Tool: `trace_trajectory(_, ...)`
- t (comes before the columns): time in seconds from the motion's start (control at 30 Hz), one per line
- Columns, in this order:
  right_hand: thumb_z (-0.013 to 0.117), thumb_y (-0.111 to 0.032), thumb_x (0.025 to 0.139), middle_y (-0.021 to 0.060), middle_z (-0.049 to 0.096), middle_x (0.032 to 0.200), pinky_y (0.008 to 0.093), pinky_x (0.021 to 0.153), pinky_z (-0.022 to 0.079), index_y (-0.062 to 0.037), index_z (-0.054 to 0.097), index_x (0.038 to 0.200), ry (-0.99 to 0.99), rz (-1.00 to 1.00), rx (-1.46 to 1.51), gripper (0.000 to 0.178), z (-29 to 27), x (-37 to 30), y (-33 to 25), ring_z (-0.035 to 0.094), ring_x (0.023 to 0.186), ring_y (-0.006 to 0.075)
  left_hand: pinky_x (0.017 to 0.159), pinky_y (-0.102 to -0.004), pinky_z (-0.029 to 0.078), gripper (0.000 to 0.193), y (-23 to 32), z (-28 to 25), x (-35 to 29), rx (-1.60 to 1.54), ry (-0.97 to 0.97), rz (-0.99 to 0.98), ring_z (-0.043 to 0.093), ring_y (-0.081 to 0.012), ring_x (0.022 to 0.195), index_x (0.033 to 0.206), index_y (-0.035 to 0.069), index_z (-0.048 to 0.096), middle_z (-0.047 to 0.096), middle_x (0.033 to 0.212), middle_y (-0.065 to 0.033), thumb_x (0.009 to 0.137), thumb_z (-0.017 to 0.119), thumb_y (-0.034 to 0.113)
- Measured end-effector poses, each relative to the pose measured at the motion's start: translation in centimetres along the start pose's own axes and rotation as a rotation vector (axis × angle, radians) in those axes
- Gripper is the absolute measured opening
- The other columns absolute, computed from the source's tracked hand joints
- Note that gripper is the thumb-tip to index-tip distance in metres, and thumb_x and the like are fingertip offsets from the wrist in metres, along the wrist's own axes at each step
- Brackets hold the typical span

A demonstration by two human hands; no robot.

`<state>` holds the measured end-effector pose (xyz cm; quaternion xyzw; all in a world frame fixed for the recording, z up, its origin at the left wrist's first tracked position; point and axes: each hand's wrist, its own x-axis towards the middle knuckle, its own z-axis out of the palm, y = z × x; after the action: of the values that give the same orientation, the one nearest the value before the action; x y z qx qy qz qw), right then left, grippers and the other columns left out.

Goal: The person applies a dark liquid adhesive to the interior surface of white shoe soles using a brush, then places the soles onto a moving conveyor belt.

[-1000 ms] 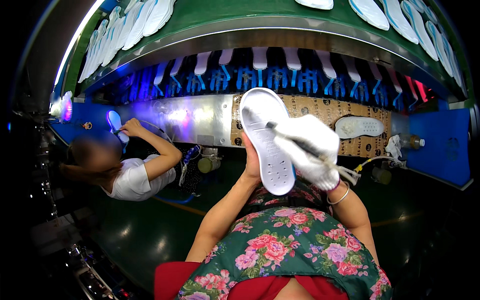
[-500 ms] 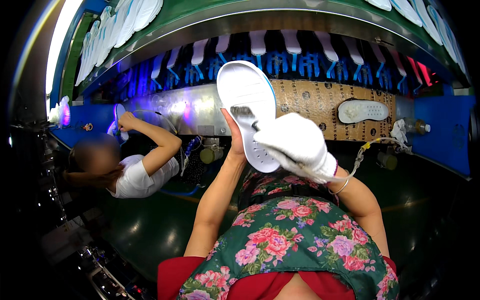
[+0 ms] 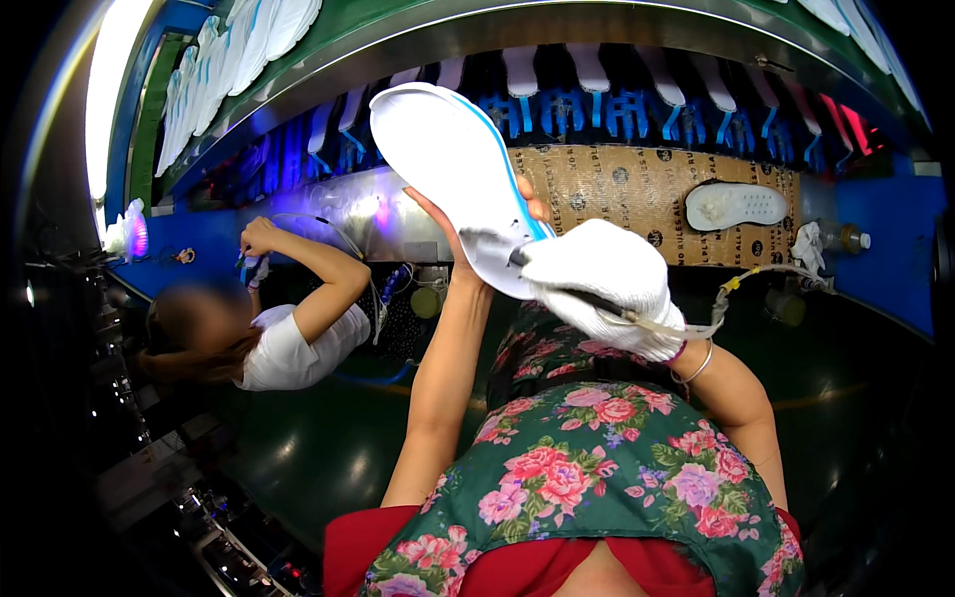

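The brown printed cardboard sheet (image 3: 617, 189), lying on the grey metal bench (image 3: 328, 204), is taken as reference. A white moulded shoe sole with a blue edge stripe (image 3: 443, 149) is held raised at the left end of the sheet, tilted, its broad end pointing away from the person. The bare left hand (image 3: 462, 251) is clamped on this sole, thumb at its left edge, fingers showing beyond its right edge. The right hand, in a white knitted glove (image 3: 607, 284), is closed around a dark-handled brush (image 3: 518, 256) on the near side of the sheet; the bristles are blurred over the sole's near end, and exact contact cannot be told. A clear flexible hose (image 3: 708, 329) runs rightward from the glove, past the sheet's near edge. A second white sole with small holes (image 3: 741, 207) lies on the sheet's right part. Right of the sheet are a crumpled white cloth (image 3: 808, 246) and a clear plastic bottle (image 3: 848, 239). Left of the sheet, a co-worker in a white shirt (image 3: 288, 356) is seated or standing; which cannot be told.
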<state>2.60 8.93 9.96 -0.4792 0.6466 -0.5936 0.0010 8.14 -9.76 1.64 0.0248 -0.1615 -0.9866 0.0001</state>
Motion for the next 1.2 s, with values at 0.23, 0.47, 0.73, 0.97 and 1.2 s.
trace_trajectory(0.23,0.078,-0.006,0.074,0.0081,0.072,0.093,0.0341,0.070,0.054,-0.0092,0.073,0.098,-0.086,0.010,0.108,0.025,0.5,-0.3,-1.0,0.069,0.079,0.0260,0.077,-0.0456,0.051,0.110,0.4,1.2,0.8,-0.145,-0.093,0.085,0.059,-0.0319,0.084,0.115,-0.005,0.053,0.060,0.098,-0.0210,0.070,0.037,0.094)
trace_trajectory(0.47,0.078,-0.008,0.074,0.0063,0.072,0.095,0.0328,0.069,0.054,-0.0118,0.074,0.097,-0.125,-0.012,0.032,0.024,1.3,-1.4,-0.8,0.068,0.078,0.0236,0.073,-0.0436,0.050,0.105,1.8,0.6,1.1,-0.065,-0.061,0.053,0.059,-0.0308,0.078,0.122,0.004,0.053,0.061,0.097,-0.0182,0.070,0.034,0.094)
trace_trajectory(0.73,0.073,-0.006,0.074,0.0072,0.070,0.095,0.0341,0.066,0.054,-0.0100,0.070,0.102,-0.139,-0.114,-0.180,0.028,1.8,-1.4,-1.0,0.066,0.077,0.0247,0.057,-0.0453,0.058,0.110,3.5,1.2,2.0,0.136,-0.058,-0.127,0.067,-0.0377,0.074,0.133,0.004,0.047,0.063,0.096,-0.0255,0.073,0.026,0.093)
trace_trajectory(0.97,0.075,-0.008,0.076,0.0068,0.072,0.096,0.0330,0.069,0.055,-0.0103,0.072,0.102,-0.164,-0.035,-0.025,0.026,1.1,-0.5,-1.4,0.068,0.080,0.0244,0.056,-0.0479,0.058,0.106,3.9,2.0,2.2,0.123,0.024,-0.386,0.067,-0.0434,0.070,0.141,0.008,0.041,0.060,0.099,-0.0321,0.073,0.038,0.089)
trace_trajectory(1.2,0.076,-0.007,0.073,0.0067,0.071,0.098,0.0329,0.067,0.054,-0.0115,0.071,0.102,-0.319,-0.059,-0.028,0.030,1.6,-0.8,-1.6,0.068,0.079,0.0250,0.070,-0.0465,0.061,0.080,4.6,2.3,3.4,0.612,0.092,-0.552,0.071,-0.0342,0.087,0.134,0.005,0.055,0.065,0.116,-0.0220,0.086,0.046,0.070)
